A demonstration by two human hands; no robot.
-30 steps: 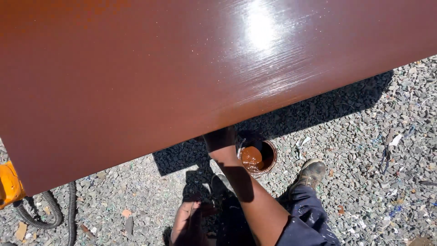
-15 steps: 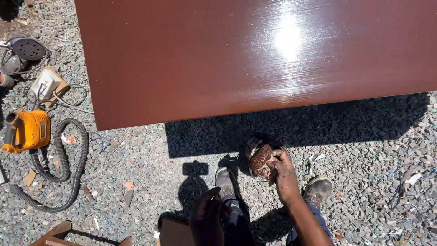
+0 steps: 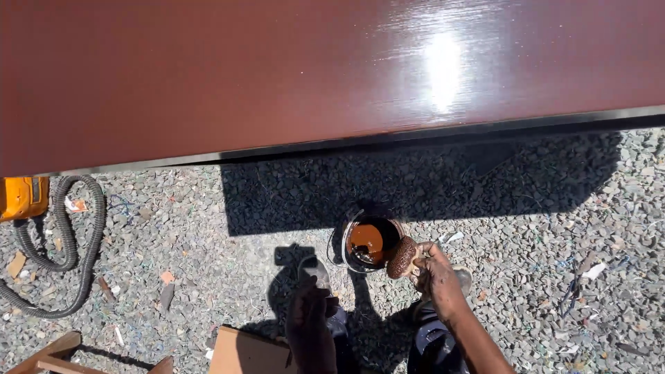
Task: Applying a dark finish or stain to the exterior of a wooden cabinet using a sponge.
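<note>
the right hand [image 3: 435, 271] pinches a stain-soaked sponge [image 3: 401, 257] at the rim of the small bucket [image 3: 368, 242] on the gravel, just below the glossy brown panel [image 3: 277, 76]. the left hand [image 3: 309, 315] hangs in shadow, apparently loose and empty.

Grey corrugated hose [image 3: 82, 242] on gravel [image 3: 554, 228] beside yellow machine [image 3: 22, 196], cardboard sheet [image 3: 249, 352] nearby.
</note>
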